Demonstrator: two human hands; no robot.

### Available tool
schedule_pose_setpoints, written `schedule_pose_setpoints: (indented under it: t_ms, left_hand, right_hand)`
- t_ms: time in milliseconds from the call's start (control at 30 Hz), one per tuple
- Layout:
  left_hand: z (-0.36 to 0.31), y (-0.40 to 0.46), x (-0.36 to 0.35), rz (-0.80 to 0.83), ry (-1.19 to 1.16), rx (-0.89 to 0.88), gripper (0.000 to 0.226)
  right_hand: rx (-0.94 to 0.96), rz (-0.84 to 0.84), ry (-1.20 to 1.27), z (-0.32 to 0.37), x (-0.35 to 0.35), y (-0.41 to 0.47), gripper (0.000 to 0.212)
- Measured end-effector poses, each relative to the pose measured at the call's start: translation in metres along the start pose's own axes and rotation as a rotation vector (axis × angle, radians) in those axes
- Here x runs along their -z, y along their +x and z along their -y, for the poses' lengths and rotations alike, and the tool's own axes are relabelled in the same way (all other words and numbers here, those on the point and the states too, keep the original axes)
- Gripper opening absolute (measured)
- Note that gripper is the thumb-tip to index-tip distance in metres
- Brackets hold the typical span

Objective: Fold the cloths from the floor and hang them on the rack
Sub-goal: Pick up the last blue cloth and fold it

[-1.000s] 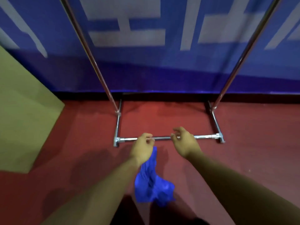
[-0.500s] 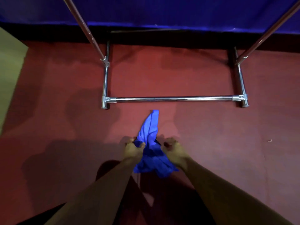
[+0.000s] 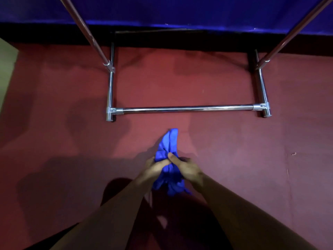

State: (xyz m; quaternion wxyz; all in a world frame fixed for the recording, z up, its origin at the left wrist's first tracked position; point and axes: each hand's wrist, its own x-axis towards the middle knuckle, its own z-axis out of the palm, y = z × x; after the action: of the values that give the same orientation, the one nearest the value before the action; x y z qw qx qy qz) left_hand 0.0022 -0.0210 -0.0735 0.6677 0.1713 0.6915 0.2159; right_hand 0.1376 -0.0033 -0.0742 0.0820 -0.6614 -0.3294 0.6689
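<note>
A crumpled blue cloth (image 3: 169,147) is bunched between both my hands in the lower middle of the head view, one end sticking up toward the rack. My left hand (image 3: 155,167) grips it from the left and my right hand (image 3: 187,168) grips it from the right, thumbs close together. The chrome rack's base bar (image 3: 187,109) lies on the red floor just beyond the cloth, with two slanted uprights (image 3: 90,35) rising out of view. The rack's top rail is not visible.
A blue banner (image 3: 162,9) hangs behind the rack along a dark skirting. A tan panel (image 3: 5,69) stands at the left edge. Red carpet (image 3: 270,159) spreads to both sides of my hands. My dark legs show at the bottom.
My hands came down from near the base bar and closed together on the cloth; the right hand, empty a second ago, now grips it. The view tilted down toward the floor.
</note>
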Motion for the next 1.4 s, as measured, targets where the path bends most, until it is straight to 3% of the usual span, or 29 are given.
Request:
schedule_pose_setpoints:
  t_ms: [133, 400, 600, 767, 900, 1100, 1233, 1400]
  left_hand:
    - [-0.032, -0.028, 0.003, 0.006, -0.041, -0.138, 0.017]
    - [-0.112, -0.101, 0.016, 0.038, 0.055, -0.387, 0.045]
    - [-0.183, -0.199, 0.036, 0.033, 0.058, -0.587, 0.012]
    - [-0.220, -0.288, 0.057, 0.067, 0.119, -0.733, 0.021]
    - [-0.229, -0.343, 0.061, 0.075, 0.110, -0.827, 0.020]
    - [-0.209, -0.343, 0.064, -0.076, -0.105, -0.855, 0.021]
    - [-0.208, -0.323, 0.071, -0.223, 0.103, -0.865, 0.022]
    - [-0.213, -0.305, 0.080, -0.427, 0.304, -0.733, 0.058]
  right_hand:
    - [0.044, -0.020, 0.046, 0.025, 0.015, -0.020, 0.041]
    - [0.418, -0.060, 0.086, 0.105, 0.055, -0.102, 0.021]
    - [0.635, -0.222, 0.077, 0.177, 0.084, -0.187, 0.011]
    - [0.637, -0.191, 0.251, 0.217, 0.088, -0.271, 0.031]
    - [0.646, -0.074, 0.494, 0.227, 0.078, -0.331, 0.032]
    - [0.530, 0.079, 0.676, 0.224, 0.063, -0.362, 0.054]
    - [0.533, 0.095, 0.705, 0.231, 0.063, -0.362, 0.056]
    - [0.510, 0.060, 0.700, 0.236, 0.070, -0.356, 0.058]
